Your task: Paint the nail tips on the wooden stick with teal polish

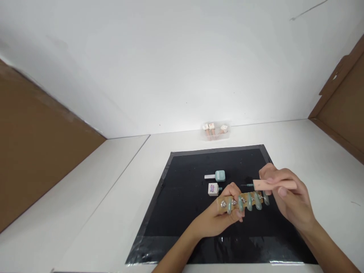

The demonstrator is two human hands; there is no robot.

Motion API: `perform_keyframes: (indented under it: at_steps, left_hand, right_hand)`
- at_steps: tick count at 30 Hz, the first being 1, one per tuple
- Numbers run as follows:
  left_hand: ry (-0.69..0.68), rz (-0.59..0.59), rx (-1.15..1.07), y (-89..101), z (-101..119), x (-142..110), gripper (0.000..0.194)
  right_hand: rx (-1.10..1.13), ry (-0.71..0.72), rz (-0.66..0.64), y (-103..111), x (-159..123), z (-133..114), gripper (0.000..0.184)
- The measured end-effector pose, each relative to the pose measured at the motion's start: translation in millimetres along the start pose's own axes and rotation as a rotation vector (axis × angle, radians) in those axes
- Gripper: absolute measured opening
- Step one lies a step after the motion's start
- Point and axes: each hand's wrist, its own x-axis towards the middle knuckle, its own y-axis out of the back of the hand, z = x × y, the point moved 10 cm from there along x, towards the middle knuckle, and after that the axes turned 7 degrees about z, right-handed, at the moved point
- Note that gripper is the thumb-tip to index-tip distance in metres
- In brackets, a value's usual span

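Observation:
My left hand is closed around a tan nail display strip that carries several long green false nails in a row on small silver mounts. In my right hand is a nail polish brush with a long pink cap-handle, pinched between thumb and fingers. Its thin dark tip points left, just above the strip and apart from the nails as far as I can tell. Behind my left fingers, a square white polish bottle with a green neck lies on the black mat.
Beyond it on the black mat lies a pale green polish bottle with a silver cap. A clear plastic box with several pink-capped bottles stands by the white back wall. Brown boards border both sides.

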Motion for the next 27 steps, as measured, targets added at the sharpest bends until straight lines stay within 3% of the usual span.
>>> perform_keyframes:
  at_steps: [4,13,27]
  left_hand:
    - [-0.070,0.033,0.107,2.6,7,1,0.022]
    - [-0.133,0.092,0.214,6.9,13,2,0.018]
    - [-0.157,0.081,0.252,6.2,18,3,0.017]
  right_hand:
    - [-0.053,0.089,-0.023,-2,0,-11,0.011]
    - [-0.241,0.226,-0.145,-27,0,-34,0.025]
    - [-0.358,0.323,-0.207,-36,-2,-34,0.013]
